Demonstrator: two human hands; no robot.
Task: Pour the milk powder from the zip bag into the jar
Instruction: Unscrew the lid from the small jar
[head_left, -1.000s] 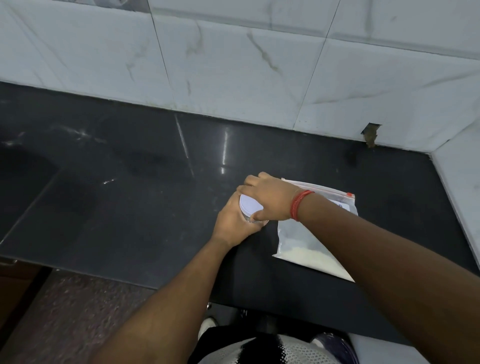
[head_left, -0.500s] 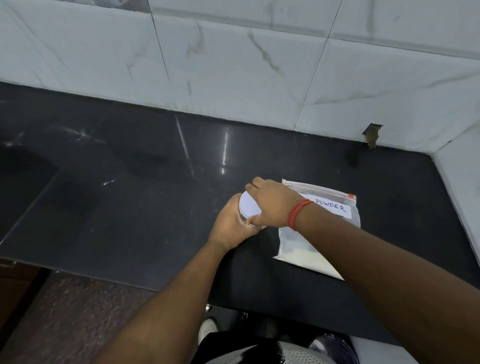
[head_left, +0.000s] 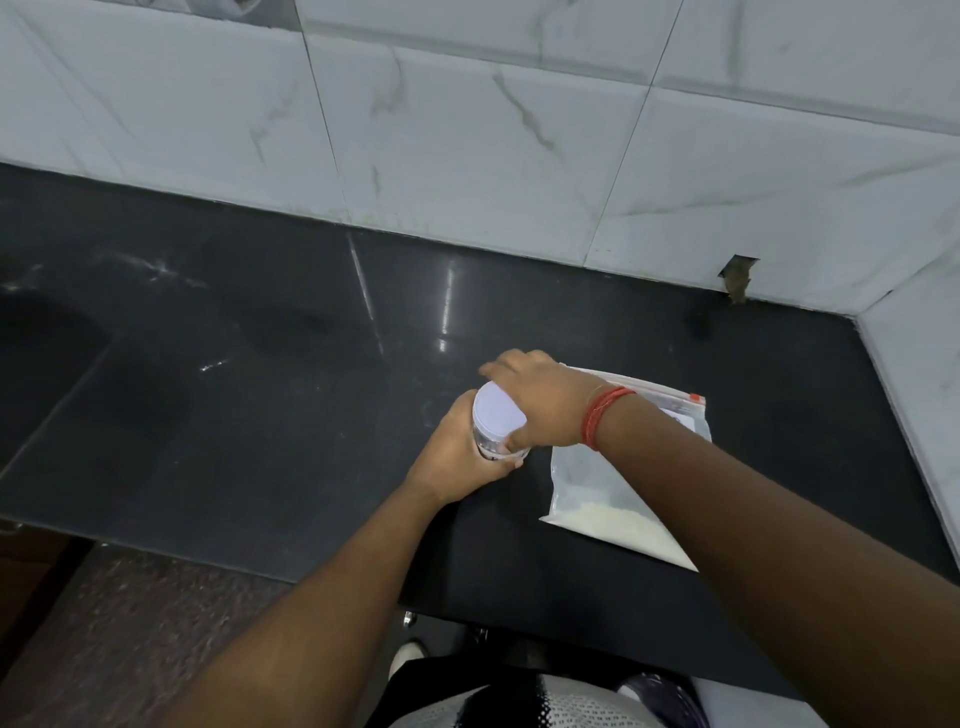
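on the black counter (head_left: 260, 415) we grip the jar (head_left: 491, 441) body with our left hand (head_left: 457, 462) while our right hand (head_left: 540, 400) curls around its white lid (head_left: 496, 413), the zip bag (head_left: 597, 488) of milk powder (head_left: 618, 522) lying flat just beside it.

Left hand (head_left: 457, 457): our fingers curl round the side of the jar (head_left: 493, 431), thumb along its near side; forearm runs up from lower left, bare. Right hand (head_left: 540, 402): we lay it over the white lid (head_left: 496, 415), fingers curled over the far edge, thumb pressed on the near rim, wrist bent. Right wrist: we wear a red thread band (head_left: 602, 415). Right forearm: bare, enters from lower right and crosses toward the centre.
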